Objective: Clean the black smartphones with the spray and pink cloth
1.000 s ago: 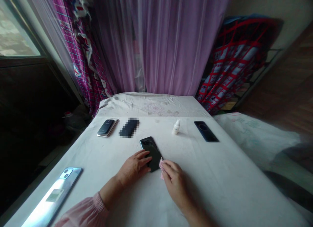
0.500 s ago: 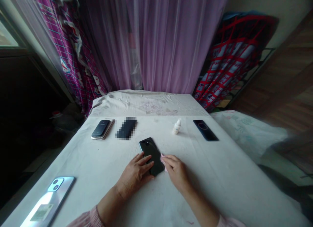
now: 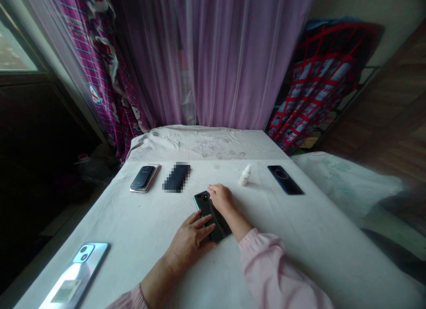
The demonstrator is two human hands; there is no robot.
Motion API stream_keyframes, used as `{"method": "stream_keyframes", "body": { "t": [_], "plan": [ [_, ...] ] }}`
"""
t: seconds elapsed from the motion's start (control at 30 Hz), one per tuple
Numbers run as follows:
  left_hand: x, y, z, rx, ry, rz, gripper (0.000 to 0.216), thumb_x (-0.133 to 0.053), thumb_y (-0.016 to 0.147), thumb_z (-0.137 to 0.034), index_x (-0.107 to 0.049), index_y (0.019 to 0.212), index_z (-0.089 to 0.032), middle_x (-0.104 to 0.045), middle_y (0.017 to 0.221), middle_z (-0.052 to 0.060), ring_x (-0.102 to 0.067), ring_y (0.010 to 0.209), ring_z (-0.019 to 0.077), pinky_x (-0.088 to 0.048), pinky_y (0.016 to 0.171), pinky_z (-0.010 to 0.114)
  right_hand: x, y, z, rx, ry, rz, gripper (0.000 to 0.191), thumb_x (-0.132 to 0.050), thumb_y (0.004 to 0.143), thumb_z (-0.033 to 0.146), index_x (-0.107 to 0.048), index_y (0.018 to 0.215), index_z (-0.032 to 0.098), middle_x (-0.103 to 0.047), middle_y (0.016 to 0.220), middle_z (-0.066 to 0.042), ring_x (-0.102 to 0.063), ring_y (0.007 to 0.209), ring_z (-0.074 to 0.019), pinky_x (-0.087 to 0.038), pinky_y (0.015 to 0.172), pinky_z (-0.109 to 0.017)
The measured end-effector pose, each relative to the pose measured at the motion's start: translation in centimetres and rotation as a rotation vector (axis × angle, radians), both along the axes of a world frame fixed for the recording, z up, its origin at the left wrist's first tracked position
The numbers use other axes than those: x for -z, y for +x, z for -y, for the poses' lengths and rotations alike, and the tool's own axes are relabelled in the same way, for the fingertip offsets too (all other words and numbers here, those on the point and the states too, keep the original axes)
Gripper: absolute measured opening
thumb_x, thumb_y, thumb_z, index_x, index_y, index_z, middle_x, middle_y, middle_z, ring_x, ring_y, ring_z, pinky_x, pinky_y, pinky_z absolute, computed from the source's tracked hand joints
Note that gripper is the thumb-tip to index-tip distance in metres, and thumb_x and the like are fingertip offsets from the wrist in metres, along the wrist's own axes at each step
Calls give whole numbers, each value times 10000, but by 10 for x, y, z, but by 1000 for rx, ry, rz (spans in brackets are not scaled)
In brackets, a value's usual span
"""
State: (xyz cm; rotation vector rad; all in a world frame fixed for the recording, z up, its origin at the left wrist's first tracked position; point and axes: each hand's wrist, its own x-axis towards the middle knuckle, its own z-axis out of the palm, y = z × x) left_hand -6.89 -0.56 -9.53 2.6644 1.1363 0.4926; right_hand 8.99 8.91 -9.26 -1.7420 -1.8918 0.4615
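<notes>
A black phone (image 3: 208,209) lies face down in the middle of the white-covered table (image 3: 299,238). My left hand (image 3: 191,240) rests flat on its near left corner, fingers spread, pinning it. My right hand (image 3: 220,198) reaches forward over the phone's far end, fingers curled down onto it. The pink cloth it held earlier is hidden under the hand. A pink sleeve (image 3: 269,269) covers my right forearm.
A dark phone on a light one (image 3: 144,177), a blurred dark phone (image 3: 176,177), a small white dropper bottle (image 3: 245,175) and a black phone (image 3: 285,179) line the far side. A silvery-blue phone (image 3: 75,273) lies near left. Purple curtains hang behind.
My right hand has slid forward from the phone's near right edge to its far end. My left hand stays pressed on the phone.
</notes>
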Motion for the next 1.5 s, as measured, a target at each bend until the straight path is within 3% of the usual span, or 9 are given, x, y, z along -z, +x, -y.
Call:
{"method": "stream_keyframes", "body": {
  "t": [0.27, 0.4, 0.67, 0.77, 0.87, 1.03, 1.27, 1.37, 1.5],
  "plan": [
    [-3, 5, 3, -37, 36, -59, 450, -615, 845, -526, -636, 1226, -286, -624, 1292, 56, -510, 1249, 343, -386, 1053, 569, -3, 19, 43, -7, -11, -22, 325, -456, 937, 261, -761, 833, 218, -727, 754, -44, -657, 699, -143, -451, 667, -212],
    [-1, 25, 7, -1, 40, -60, 484, -582, 842, -582, -637, 1213, -277, -645, 1263, 32, -483, 1278, 316, -292, 1111, 568, -4, 51, 79, -74, -33, -86, 336, -459, 910, 295, -759, 773, 229, -708, 691, -30, -627, 640, -140, -440, 646, -221],
    [-4, 73, 3, -83, -36, -33, 488, -660, 802, -549, -646, 1184, -245, -642, 1262, 57, -540, 1212, 289, -346, 1084, 493, -8, 129, 112, -6, -293, -197, 253, -589, 761, 390, -782, 779, 228, -689, 585, -16, -604, 547, -160, -415, 527, -236],
    [-15, 65, -18, -6, -60, -57, 546, -674, 779, -569, -626, 1207, -233, -614, 1293, 87, -527, 1227, 279, -326, 1095, 475, -7, 139, 116, 72, -255, -343, 313, -597, 746, 430, -785, 863, 210, -681, 582, -16, -588, 553, -154, -433, 536, -238],
    [-25, 42, -46, 62, -55, -212, 795, -765, 684, -528, -495, 1353, -194, -391, 1486, 160, -317, 1380, 353, -195, 1131, 548, -6, 137, 116, 167, -236, -582, 437, -623, 716, 497, -772, 950, 159, -697, 644, -39, -593, 588, -158, -460, 558, -251],
    [-38, 19, -67, -18, -96, -328, 784, -747, 668, -554, -485, 1334, -235, -547, 1344, 110, -497, 1238, 298, -209, 1124, 498, -4, 133, 114, 242, -181, -908, 516, -731, 606, 522, -762, 969, 156, -741, 930, -106, -660, 829, -220, -518, 686, -293],
    [-37, 32, -12, -539, -18, -373, 734, -636, 764, -609, -531, 1258, -77, -626, 1087, 187, -584, 1005, 340, -428, 872, 439, 4, 132, 112, 232, -184, -895, 593, -716, 623, 516, -723, 1062, 118, -725, 1039, -130, -676, 895, -247, -532, 785, -338],
    [-25, 34, 23, -559, -34, -316, 648, -617, 820, -495, -472, 1322, -112, -633, 1099, 162, -597, 993, 312, -450, 841, 424, 8, 124, 104, 152, -137, -803, 509, -684, 665, 491, -736, 1022, 131, -725, 1047, -131, -675, 946, -258, -530, 839, -354],
    [-14, 35, 51, -350, -65, -155, 562, -641, 814, -303, -466, 1336, -190, -643, 1163, 106, -593, 1042, 266, -469, 890, 382, 6, 109, 83, 40, -79, -631, 368, -590, 761, 360, -728, 1039, 162, -721, 1072, -110, -671, 989, -229, -519, 894, -347]
  ]
}}
